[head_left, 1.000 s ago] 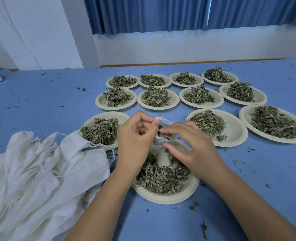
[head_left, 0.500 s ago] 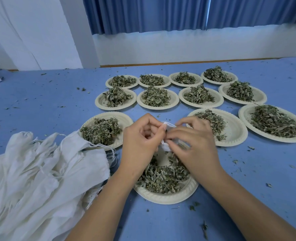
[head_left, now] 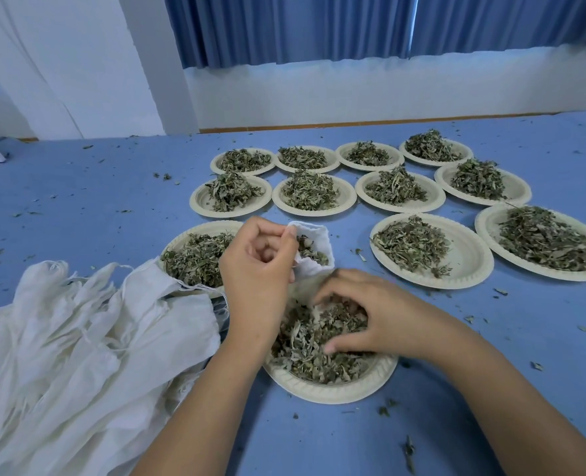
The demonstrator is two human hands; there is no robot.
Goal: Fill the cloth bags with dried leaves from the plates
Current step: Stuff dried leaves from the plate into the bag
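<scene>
Down drops right hand (head_left: pixel 370 321) from bag (head_left: pixel 314 267) into near plate (head_left: pixel 336 391); fingers curl round leaves (head_left: pixel 305 345); left hand (head_left: pixel 257 269) pinches bag's rim, mouth gaping, just beyond right hand; spare bags (head_left: pixel 78 338) heaped left.

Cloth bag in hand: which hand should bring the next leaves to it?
Right. The right hand curls into the leaves on the near plate; the left hand pinches the cloth bag open.

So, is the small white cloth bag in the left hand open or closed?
Open: the small white cloth bag gapes, dried leaves visible inside.
</scene>
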